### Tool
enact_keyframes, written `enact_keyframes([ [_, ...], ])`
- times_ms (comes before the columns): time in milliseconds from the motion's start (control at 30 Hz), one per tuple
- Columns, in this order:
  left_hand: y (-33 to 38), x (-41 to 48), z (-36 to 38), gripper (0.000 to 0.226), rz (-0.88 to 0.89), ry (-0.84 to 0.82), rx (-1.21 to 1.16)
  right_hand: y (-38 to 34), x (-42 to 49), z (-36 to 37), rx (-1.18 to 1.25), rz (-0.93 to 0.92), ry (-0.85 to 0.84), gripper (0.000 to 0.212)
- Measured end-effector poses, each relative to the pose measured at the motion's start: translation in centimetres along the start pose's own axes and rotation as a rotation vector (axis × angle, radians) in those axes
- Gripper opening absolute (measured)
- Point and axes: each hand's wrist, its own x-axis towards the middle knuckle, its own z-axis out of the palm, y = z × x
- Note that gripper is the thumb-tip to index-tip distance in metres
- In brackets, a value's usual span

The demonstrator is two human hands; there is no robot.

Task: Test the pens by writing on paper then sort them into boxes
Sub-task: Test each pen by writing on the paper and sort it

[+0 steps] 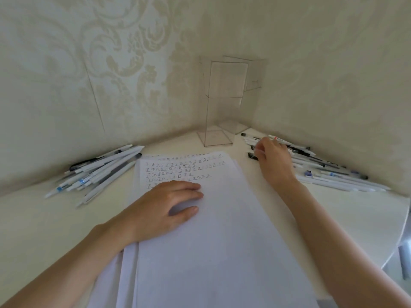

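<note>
Cream surface [44,230]: left hand [164,210] flat on the marked paper [211,241], right hand [274,161] pinching a pen [259,150] from the pile under it, boxes [219,121] beyond both hands empty.

We see matt white paper [211,218], smooth, stacked in sheets. Boxes [220,101] at 12 o'clock: clear glossy plastic. Pens [100,172] at 9 and 3 o'clock: smooth white plastic, some translucent. Table [33,218]: smooth cream, slight sheen. Wall [89,63]: embossed wallpaper, soft lustre.
</note>
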Motion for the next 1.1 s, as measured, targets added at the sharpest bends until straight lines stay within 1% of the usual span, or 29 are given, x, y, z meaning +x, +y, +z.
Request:
enact_keyframes([
  [67, 0.0, 0.0, -0.1, 0.050, 0.023, 0.099, 0.026, -1.3, -0.2, -0.7, 0.195, -0.133, 0.062, 0.010],
  [133, -0.2, 0.1, -0.4, 0.040, 0.001, 0.245, 0.079, -3.4, -1.0, -1.5, 0.372, -0.243, 0.013, 0.010],
  [200, -0.4, 0.2, -1.0, 0.036, -0.111, 0.379, 0.072, -5.6, -2.4, -1.5, 0.470, -0.337, -0.123, 0.011],
  [233, -0.5, 0.2, -1.3, 0.032, -0.176, 0.428, 0.053, -6.4, -3.1, -1.0, 0.470, -0.392, -0.209, 0.012],
  [267, -0.6, 0.1, -1.5, 0.028, -0.233, 0.458, 0.040, -7.2, -3.7, -0.3, 0.445, -0.447, -0.298, 0.013],
  [333, -0.7, 0.0, -1.6, 0.024, -0.289, 0.463, 0.050, -8.1, -4.5, 1.1, 0.371, -0.538, -0.442, 0.019],
  [367, -0.7, 0.0, -1.6, 0.024, -0.294, 0.445, 0.058, -8.2, -4.4, 1.3, 0.351, -0.555, -0.474, 0.023],
  [400, -0.6, -0.1, -1.5, 0.024, -0.295, 0.426, 0.061, -8.2, -4.2, 1.0, 0.357, -0.533, -0.481, 0.028],
  [467, -0.4, -0.1, -1.5, 0.023, -0.293, 0.403, 0.068, -7.4, -3.3, -0.4, 0.405, -0.421, -0.472, 0.036],
  [533, -0.3, -0.1, -1.4, 0.020, -0.289, 0.392, 0.080, -5.7, -2.4, -1.7, 0.407, -0.330, -0.512, 0.038],
  [600, -0.2, -0.1, -1.3, 0.016, -0.291, 0.373, 0.093, -4.4, -2.0, -2.1, 0.319, -0.309, -0.576, 0.032],
  [667, -0.1, -0.1, -1.2, 0.014, -0.300, 0.352, 0.103, -4.2, -2.2, -1.8, 0.275, -0.307, -0.604, 0.020],
  [733, -0.1, -0.1, -1.1, 0.014, -0.312, 0.349, 0.107, -4.4, -2.2, -1.2, 0.257, -0.341, -0.537, 0.009],
  [800, -0.2, -0.1, -1.1, 0.014, -0.327, 0.371, 0.092, -5.0, -2.1, -1.1, 0.248, -0.398, -0.385, 0.006],
  [833, -0.2, -0.1, -1.1, 0.014, -0.335, 0.386, 0.080, -5.4, -2.2, -1.2, 0.311, -0.366, -0.308, 0.004],
  [867, -0.3, -0.1, -1.2, 0.015, -0.336, 0.403, 0.066, -5.9, -2.4, -1.5, 0.439, -0.276, -0.252, 0.002],
  [933, -0.2, 0.0, -1.2, 0.023, -0.320, 0.411, 0.031, -7.1, -2.8, -1.8, 0.805, -0.075, -0.207, 0.008],
  [967, 0.0, 0.0, -1.3, 0.031, -0.310, 0.399, 0.012, -7.6, -3.1, -2.0, 0.999, -0.005, -0.230, 0.010],
  [1033, 0.2, 0.0, -1.4, 0.048, -0.292, 0.377, -0.008, -8.3, -3.4, -1.8, 1.300, 0.060, -0.384, 0.007],
  [1067, 0.2, 0.0, -1.4, 0.052, -0.280, 0.365, -0.021, -8.4, -3.5, -1.6, 1.384, 0.076, -0.489, 0.004],
  [1100, 0.3, 0.0, -1.5, 0.053, -0.265, 0.347, -0.033, -8.5, -3.7, -1.3, 1.414, 0.084, -0.586, 0.005],
])
